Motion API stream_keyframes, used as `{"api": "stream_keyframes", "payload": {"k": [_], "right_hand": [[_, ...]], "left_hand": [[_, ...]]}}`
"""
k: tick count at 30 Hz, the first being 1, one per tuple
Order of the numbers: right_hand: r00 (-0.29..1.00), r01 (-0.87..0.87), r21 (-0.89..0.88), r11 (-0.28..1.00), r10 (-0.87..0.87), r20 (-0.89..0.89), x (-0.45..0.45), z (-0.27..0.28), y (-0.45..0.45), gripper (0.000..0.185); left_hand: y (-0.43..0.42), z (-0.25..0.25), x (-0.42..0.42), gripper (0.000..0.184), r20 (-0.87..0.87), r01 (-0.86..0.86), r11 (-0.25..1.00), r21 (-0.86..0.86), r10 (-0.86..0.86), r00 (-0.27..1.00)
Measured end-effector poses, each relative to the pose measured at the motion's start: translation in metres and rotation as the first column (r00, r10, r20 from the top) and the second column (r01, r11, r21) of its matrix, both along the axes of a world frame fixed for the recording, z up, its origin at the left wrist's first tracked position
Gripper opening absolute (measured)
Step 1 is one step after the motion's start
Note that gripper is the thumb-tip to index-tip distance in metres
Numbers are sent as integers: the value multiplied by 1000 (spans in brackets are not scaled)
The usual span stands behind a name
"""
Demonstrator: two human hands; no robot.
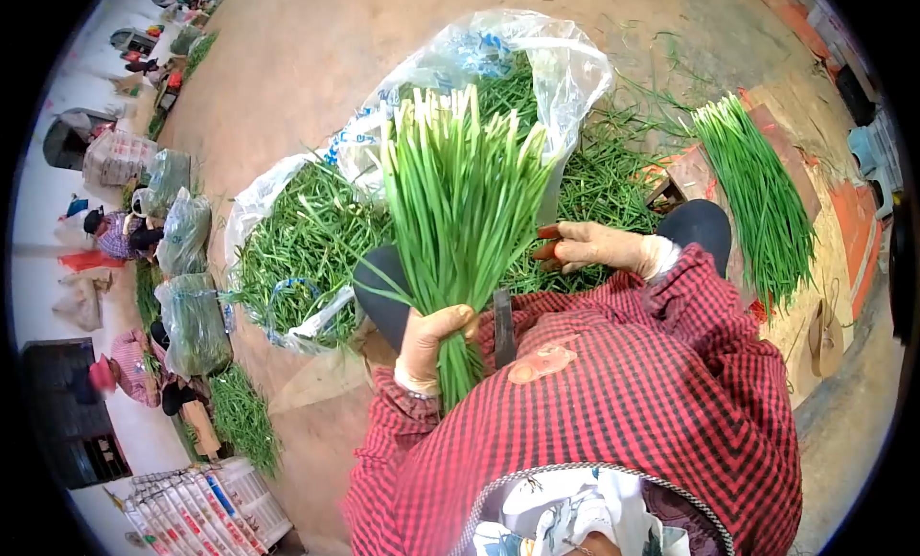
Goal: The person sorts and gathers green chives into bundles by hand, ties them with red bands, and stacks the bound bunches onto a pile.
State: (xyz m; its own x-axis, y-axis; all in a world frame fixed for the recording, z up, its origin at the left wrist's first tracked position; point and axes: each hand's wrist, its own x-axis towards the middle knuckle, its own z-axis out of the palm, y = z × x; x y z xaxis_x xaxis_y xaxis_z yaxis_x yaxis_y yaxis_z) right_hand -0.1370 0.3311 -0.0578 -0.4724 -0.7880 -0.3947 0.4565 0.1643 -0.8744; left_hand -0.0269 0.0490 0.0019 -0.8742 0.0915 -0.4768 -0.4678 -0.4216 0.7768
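My left hand [431, 343], in a pale glove, is wrapped round the lower, leafy part of a thick bunch of garlic chives [460, 211]. Its pale cut ends fan out upward, away from my body. To the right of the bunch, apart from it, my right hand [596, 249] hovers above my lap with fingers stretched out and nothing in them. That glove has orange-brown fingertips. Beyond the bunch lies a clear plastic bag [580, 72] with loose green leaves in it. A second neat bundle of chives [757, 201] rests on a board to my right.
Another plastic bag [254, 196] of loose green trimmings [311, 230] stands at left. Scattered leaves [613, 187] cover the floor ahead. Along the left wall, other people [129, 364] sit near filled clear bags [192, 326] and a stack of crates [206, 508]. A sandal-like item [824, 340] lies right.
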Motion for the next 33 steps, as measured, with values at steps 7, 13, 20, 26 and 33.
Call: {"api": "stream_keyframes", "payload": {"k": [7, 13, 20, 26, 33], "right_hand": [[972, 228, -466, 855, -226, 61, 0, 42, -36, 82], [930, 289, -608, 740, -66, 362, -8, 38, -39, 82], [913, 327, -596, 733, -82, 400, 0, 67, -29, 69], [911, 407, -309, 860, -356, 209, -14, 83, -21, 55], [944, 321, -81, 944, -325, -46, -45, 110, 35, 58]], "left_hand": [[52, 15, -21, 44, -9, 220, 958, 185, -222, 975], [77, -2, -40, 41, -34, 452, 810, 373, -475, 879], [99, -3, -48, 34, -4, 467, 786, 406, -510, 860], [104, 17, -56, 38, -84, 556, 829, -54, -559, 825], [3, -18, -92, 70, -472, 266, 964, 12, -229, 851]]}}
